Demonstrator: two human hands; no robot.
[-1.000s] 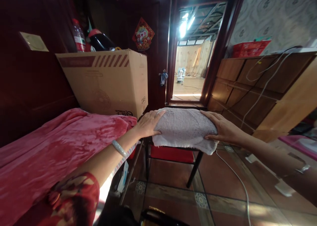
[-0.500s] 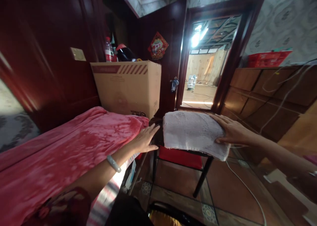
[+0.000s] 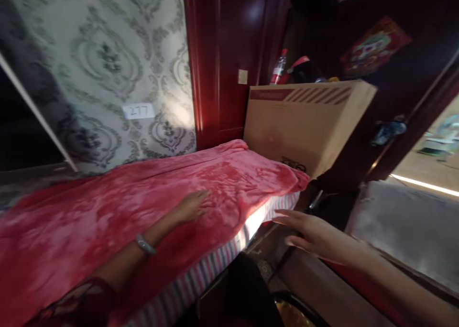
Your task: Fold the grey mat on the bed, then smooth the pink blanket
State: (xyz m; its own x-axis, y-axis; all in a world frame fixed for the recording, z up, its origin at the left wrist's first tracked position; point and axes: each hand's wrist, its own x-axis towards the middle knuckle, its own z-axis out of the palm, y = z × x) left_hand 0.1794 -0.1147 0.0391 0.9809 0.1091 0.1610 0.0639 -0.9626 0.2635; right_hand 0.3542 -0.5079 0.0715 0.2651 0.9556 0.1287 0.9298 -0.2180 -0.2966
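Observation:
A pink-red plush blanket [image 3: 215, 183] lies spread over a bed with a striped edge [image 3: 215, 265]. Over the blanket's middle is my left hand [image 3: 191, 206], fingers stretched out; whether it presses on the cloth or hovers just above I cannot tell. My right hand [image 3: 308, 234] hangs in the air beside the bed's striped edge, fingers extended and holding nothing. To its right a folded grey-white cloth [image 3: 412, 226] lies on a chair, apart from the hand.
A large cardboard box [image 3: 294, 126] stands at the bed's far end, with a bottle [image 3: 278, 68] on top. Patterned wallpaper bears a paper label [image 3: 138, 111] reading 277. Dark red door panels and a doorway are on the right.
The view has swung left toward the bed. My right hand has come off the folded cloth and moved toward the bed. My left hand is now over the blanket.

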